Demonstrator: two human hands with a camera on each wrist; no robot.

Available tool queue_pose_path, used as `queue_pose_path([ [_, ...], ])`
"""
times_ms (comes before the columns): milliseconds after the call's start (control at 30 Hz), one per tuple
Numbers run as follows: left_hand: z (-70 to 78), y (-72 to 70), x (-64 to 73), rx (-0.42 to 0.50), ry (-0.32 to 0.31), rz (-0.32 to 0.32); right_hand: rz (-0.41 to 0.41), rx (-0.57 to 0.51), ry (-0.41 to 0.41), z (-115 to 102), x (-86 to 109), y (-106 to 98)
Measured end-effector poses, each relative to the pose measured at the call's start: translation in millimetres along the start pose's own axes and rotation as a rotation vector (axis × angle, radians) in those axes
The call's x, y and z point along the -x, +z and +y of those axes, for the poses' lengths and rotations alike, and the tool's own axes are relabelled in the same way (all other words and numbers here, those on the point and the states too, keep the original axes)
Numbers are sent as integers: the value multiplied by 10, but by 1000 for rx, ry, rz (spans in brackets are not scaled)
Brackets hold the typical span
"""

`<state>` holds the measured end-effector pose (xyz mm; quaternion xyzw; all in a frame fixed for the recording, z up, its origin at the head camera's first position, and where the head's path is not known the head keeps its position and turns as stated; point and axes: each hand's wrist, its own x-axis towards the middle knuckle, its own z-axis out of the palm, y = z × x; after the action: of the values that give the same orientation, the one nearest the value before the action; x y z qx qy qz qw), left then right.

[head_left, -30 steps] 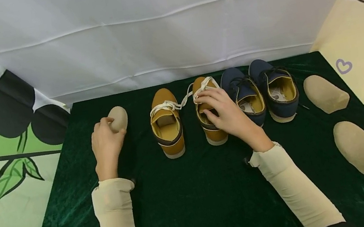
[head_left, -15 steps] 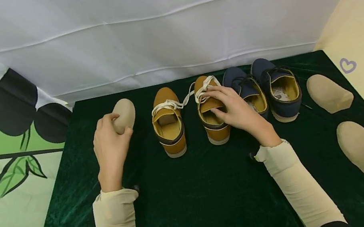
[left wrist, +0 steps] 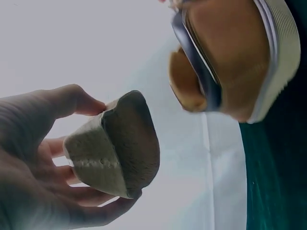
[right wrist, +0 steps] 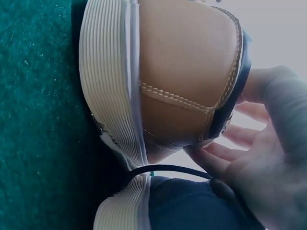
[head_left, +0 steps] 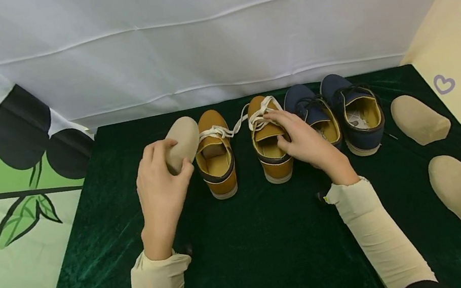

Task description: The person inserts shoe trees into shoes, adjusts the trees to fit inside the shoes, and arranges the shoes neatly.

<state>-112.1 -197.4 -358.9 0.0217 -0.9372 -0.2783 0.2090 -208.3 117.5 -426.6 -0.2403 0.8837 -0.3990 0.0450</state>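
Observation:
In the head view my left hand [head_left: 162, 189] holds a beige toe-shaped shoe insert [head_left: 183, 142] between thumb and fingers. The insert is raised just left of the left tan shoe [head_left: 217, 159]. Its flat, darker end face [left wrist: 135, 139] shows in the left wrist view. My right hand [head_left: 306, 143] lies over the right tan shoe [head_left: 277, 169], with fingers bent across the white laces [head_left: 260, 119] and thumb near the collar. From the right wrist, thumb and fingers [right wrist: 208, 160] lie around the shoe's collar edge. Part of that shoe is hidden by the hand.
A pair of navy shoes [head_left: 359, 129] with dark laces stands right of the tan pair, partly behind my right hand. Two more beige inserts [head_left: 421, 120] lie at the right on the green velvet cloth [head_left: 251, 259]. White fabric [head_left: 213, 44] hangs behind.
My left hand has lifted the beige insert and carried it to the right, up beside the left tan shoe. My right hand stays at the right tan shoe, with only a slight shift.

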Motion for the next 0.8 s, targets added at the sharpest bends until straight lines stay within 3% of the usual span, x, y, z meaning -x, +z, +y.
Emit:
queue_pose_path([
  [200, 194, 25, 152, 74, 93, -24, 20, -27, -6, 15, -4, -3],
  [367, 342, 78, 241, 71, 140, -73, 35, -37, -4, 18, -6, -17],
  [800, 610, 264, 457, 89, 192, -207, 86, -44, -15, 18, -13, 11],
])
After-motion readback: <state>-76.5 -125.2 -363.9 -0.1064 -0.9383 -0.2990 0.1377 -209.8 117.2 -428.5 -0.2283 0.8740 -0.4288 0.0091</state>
